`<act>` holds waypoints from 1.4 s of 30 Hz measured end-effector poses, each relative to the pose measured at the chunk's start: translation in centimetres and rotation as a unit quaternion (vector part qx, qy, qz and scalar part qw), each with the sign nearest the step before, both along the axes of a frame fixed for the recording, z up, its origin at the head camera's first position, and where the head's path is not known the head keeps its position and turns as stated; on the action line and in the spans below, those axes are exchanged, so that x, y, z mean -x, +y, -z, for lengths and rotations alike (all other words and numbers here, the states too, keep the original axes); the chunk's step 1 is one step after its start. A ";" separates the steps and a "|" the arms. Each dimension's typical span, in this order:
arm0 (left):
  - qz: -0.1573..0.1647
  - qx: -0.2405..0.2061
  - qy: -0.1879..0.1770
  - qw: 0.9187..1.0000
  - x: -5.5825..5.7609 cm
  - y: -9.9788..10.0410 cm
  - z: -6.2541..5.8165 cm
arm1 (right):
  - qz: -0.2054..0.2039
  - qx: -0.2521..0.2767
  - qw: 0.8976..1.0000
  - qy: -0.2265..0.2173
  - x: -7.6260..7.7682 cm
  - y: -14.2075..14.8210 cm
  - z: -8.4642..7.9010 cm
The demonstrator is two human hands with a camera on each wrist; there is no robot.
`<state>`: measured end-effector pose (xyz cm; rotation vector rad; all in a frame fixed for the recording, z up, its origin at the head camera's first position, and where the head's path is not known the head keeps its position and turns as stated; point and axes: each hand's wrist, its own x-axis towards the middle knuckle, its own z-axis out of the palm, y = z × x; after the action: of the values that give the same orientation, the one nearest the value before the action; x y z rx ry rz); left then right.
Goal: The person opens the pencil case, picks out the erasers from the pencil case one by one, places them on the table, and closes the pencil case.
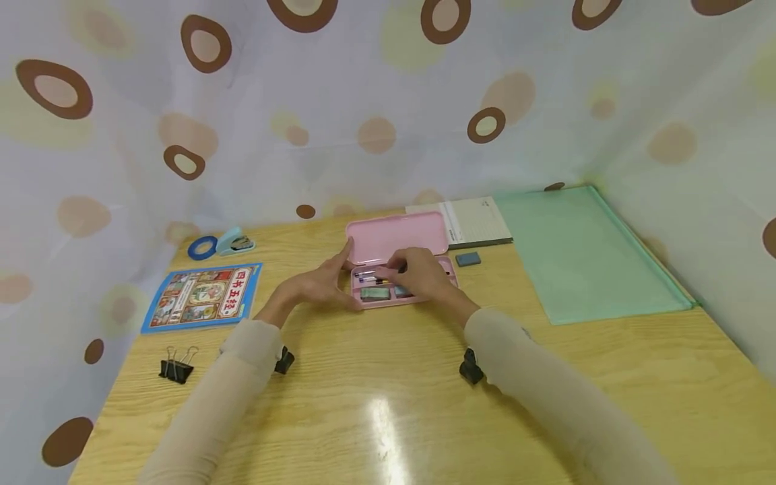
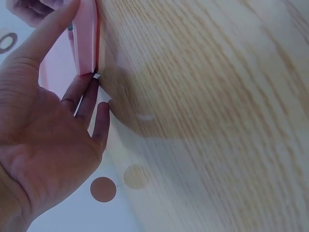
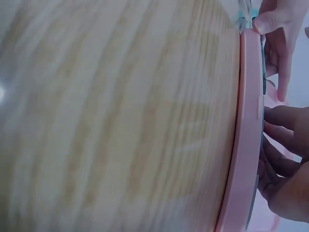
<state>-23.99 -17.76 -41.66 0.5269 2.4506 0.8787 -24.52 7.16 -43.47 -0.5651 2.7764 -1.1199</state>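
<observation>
A pink pencil case [image 1: 397, 239] lies with its lid folded back. Its tray holds pens [image 1: 366, 276], a greenish block like an eraser [image 1: 375, 294] and a bluish block [image 1: 403, 292]. At the case's left end, my left hand [image 1: 321, 281] rests with thumb and fingers spread, the thumb touching the front corner. From the right, my right hand [image 1: 422, 273] reaches into the tray over the pens, its fingers bent downward. The right wrist view shows those fingers [image 3: 282, 137] behind the case's front wall, so whatever they pinch is hidden.
Right of the case lie a blue-grey eraser [image 1: 468, 259], a notepad [image 1: 479, 221] and a green translucent sheet [image 1: 606, 256]. To the left are blue tape [image 1: 202, 248], a light-blue stapler [image 1: 233, 242], a picture-covered book [image 1: 203, 296] and a black binder clip [image 1: 176, 370]. Patterned cloth [image 1: 376, 101] hangs behind.
</observation>
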 end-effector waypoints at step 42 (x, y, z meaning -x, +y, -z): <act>0.011 -0.013 -0.013 1.000 -0.1 0.3 -0.4 | 0.123 -0.020 0.992 -0.017 0.6 19.2 -1.1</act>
<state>-23.86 -17.46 -41.28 0.5487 2.4086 0.9040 -25.16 26.40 -42.33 -0.1990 2.8902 -1.1021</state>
